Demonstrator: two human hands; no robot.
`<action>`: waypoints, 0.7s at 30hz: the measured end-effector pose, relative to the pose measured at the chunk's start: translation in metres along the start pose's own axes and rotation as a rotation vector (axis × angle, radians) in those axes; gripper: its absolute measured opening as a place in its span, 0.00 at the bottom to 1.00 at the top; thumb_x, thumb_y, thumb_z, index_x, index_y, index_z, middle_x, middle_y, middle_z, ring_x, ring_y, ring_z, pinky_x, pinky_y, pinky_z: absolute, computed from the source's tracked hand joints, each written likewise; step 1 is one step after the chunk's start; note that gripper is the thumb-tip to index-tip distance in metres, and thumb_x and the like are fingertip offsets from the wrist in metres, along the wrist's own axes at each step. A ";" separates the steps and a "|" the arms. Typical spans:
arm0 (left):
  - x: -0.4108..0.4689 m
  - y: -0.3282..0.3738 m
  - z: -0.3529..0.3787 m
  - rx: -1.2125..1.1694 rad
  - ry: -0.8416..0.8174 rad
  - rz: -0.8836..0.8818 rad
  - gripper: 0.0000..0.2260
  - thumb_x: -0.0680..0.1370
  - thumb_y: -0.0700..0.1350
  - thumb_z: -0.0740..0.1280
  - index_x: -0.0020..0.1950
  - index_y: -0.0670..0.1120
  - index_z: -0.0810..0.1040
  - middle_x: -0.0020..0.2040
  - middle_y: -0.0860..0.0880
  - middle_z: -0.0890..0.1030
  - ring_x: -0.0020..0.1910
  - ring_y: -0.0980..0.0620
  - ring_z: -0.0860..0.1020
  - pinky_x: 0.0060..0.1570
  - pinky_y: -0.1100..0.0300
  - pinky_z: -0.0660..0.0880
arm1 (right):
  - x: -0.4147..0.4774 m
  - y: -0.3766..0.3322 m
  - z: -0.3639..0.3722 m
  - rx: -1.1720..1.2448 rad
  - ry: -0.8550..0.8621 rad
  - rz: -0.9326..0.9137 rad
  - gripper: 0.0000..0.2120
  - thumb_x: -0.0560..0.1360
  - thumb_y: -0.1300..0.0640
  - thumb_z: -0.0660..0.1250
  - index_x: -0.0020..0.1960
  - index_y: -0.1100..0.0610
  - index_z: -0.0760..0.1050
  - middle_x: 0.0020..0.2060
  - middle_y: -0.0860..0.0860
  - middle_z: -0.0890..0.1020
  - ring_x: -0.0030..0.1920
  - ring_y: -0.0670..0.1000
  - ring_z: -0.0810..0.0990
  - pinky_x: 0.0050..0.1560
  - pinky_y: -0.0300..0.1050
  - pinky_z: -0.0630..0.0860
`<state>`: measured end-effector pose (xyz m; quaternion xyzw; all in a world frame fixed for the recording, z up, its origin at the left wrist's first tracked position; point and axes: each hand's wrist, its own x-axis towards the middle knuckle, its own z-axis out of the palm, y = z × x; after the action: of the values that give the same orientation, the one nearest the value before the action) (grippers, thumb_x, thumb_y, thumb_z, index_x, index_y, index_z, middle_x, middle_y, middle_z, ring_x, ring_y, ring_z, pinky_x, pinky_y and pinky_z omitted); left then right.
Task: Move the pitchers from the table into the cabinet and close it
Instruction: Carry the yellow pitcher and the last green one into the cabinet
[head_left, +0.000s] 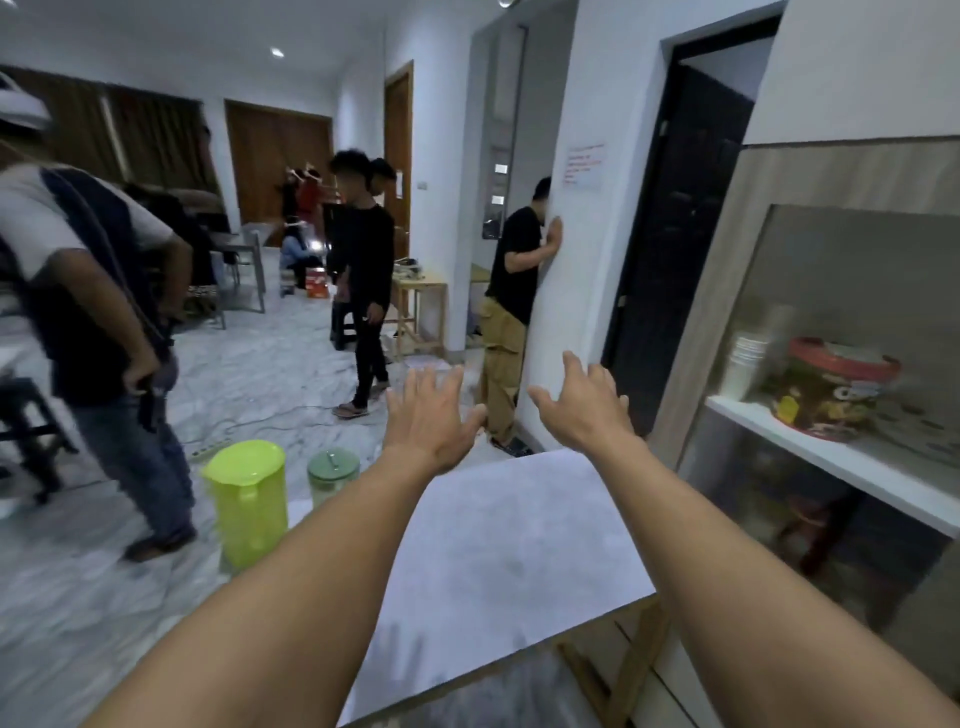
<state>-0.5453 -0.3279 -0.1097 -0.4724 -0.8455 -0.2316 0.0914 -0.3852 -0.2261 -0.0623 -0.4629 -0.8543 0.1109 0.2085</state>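
Both hands are empty, fingers spread wide: left hand (431, 421) and right hand (584, 402) hover mid-frame above the table (519, 545). The lime green pitcher (248, 501) and the smaller lidded pale green pitcher (333, 475) sit lower left. Looks like light, smooth plastic, so I'd wrap the body or hook the handle. The cabinet (831, 447) stands at the right.

Upright lime-green pitcher (247, 501) and smaller pale-green lidded pitcher (333, 475), side by side at table (498, 545) edge
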 end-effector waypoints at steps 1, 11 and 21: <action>0.000 -0.024 0.000 0.008 0.010 -0.020 0.31 0.80 0.64 0.53 0.80 0.52 0.56 0.80 0.42 0.56 0.79 0.41 0.51 0.74 0.37 0.52 | 0.004 -0.017 0.015 0.014 -0.022 -0.012 0.34 0.80 0.41 0.58 0.80 0.54 0.54 0.76 0.60 0.62 0.77 0.62 0.58 0.72 0.66 0.59; -0.029 -0.197 0.024 -0.089 0.121 -0.381 0.24 0.78 0.58 0.62 0.71 0.49 0.68 0.69 0.43 0.70 0.68 0.40 0.67 0.64 0.45 0.68 | 0.028 -0.130 0.174 0.107 -0.260 -0.160 0.33 0.80 0.41 0.61 0.79 0.55 0.57 0.75 0.60 0.64 0.75 0.62 0.62 0.70 0.64 0.65; -0.030 -0.299 0.112 -0.362 0.193 -0.848 0.31 0.74 0.59 0.69 0.70 0.46 0.64 0.68 0.41 0.69 0.66 0.38 0.70 0.60 0.45 0.71 | 0.060 -0.163 0.337 0.228 -0.472 -0.211 0.30 0.79 0.46 0.64 0.76 0.55 0.60 0.69 0.58 0.69 0.69 0.61 0.70 0.64 0.57 0.72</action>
<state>-0.7731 -0.4310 -0.3100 -0.0697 -0.8975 -0.4351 -0.0168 -0.6901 -0.2635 -0.2844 -0.3064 -0.9047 0.2887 0.0650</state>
